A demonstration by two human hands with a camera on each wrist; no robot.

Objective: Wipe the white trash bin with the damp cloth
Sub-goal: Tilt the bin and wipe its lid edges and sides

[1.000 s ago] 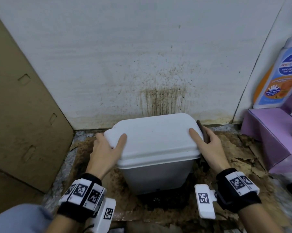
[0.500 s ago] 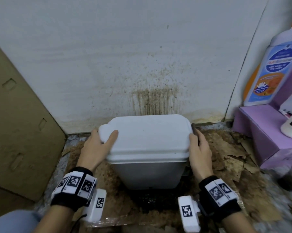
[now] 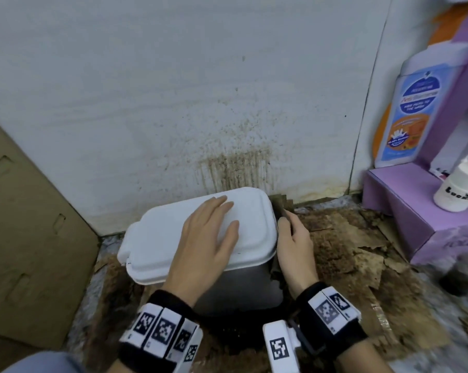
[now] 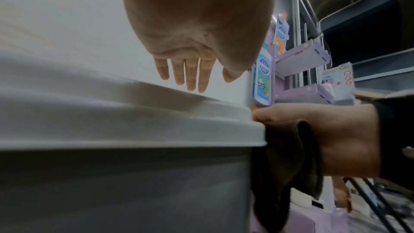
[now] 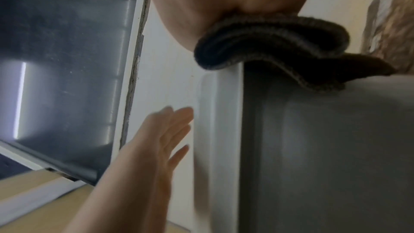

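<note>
- Bin (image 3: pixel 243 289) stands on torn, stained cardboard (image 3: pixel 343 254) at the foot of a white wall (image 3: pixel 173 90), its lid (image 3: pixel 157 238) closed; we see it turned a little askew to the wall.
- Our left hand (image 3: pixel 208 238) lies flat on the lid, fingers straight and slightly spread, holding nothing.
- Our right hand (image 3: pixel 294 243) is at the bin's right side, pressing a dark cloth (image 4: pixel 289 162) against the lid's edge and the wall of the bin below it; the right wrist view shows the cloth (image 5: pixel 271 42) folded under the palm, but how the fingers lie we cannot tell.
- A brown splatter (image 3: pixel 235 168) streaks the wall right behind the bin.
- A cardboard panel (image 3: pixel 25 224) leans on the left, near the bin but apart from it.
- On the right, well apart, a purple stand (image 3: pixel 405 208) carries a white tub (image 3: pixel 461 187), with a bottle-shaped display card (image 3: pixel 405 114) upright behind it.
- Nothing lies between our hands and the bin; the stand leaves open floor beside the right hand.
</note>
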